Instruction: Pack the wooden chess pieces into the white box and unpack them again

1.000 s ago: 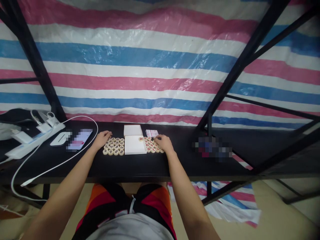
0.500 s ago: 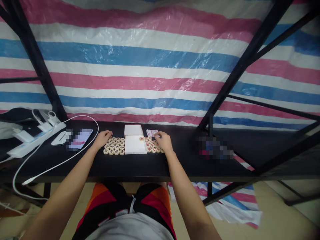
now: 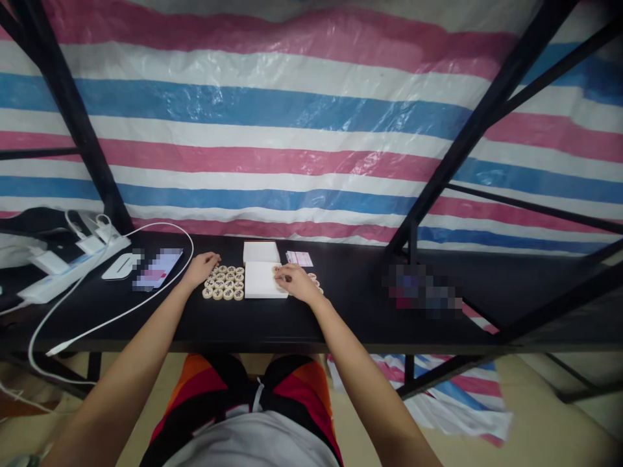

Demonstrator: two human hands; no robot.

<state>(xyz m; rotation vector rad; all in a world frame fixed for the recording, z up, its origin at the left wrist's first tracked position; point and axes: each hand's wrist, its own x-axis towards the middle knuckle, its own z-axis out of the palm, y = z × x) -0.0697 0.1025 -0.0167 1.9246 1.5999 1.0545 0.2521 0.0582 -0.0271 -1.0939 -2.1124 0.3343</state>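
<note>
My right hand (image 3: pixel 299 283) is over the right part of a shallow white box (image 3: pixel 260 285), fingers pinched on a Chinese chess piece that they mostly hide. Part of a red-marked piece (image 3: pixel 276 268) shows in the box by the fingertips. Under and beside that hand, more red-marked pieces (image 3: pixel 315 281) peek out. Dark-marked Chinese chess pieces (image 3: pixel 228 284) lie in rows left of the box. At their back left corner my left hand (image 3: pixel 200 268) rests on the table, fingers loosely bent, with nothing visible in it.
Behind the box stands a second white box part (image 3: pixel 261 251), with printed cards (image 3: pixel 299 259) to its right. On the left are a phone (image 3: pixel 160 267), a white cable (image 3: pixel 117 319) and a power strip (image 3: pixel 73 269). A blurred object (image 3: pixel 423 288) lies at right on the black table (image 3: pixel 233 327).
My right hand has moved left from the red-marked pieces to above the white box, uncovering the cards. My left hand stays by the dark-marked pieces.
</note>
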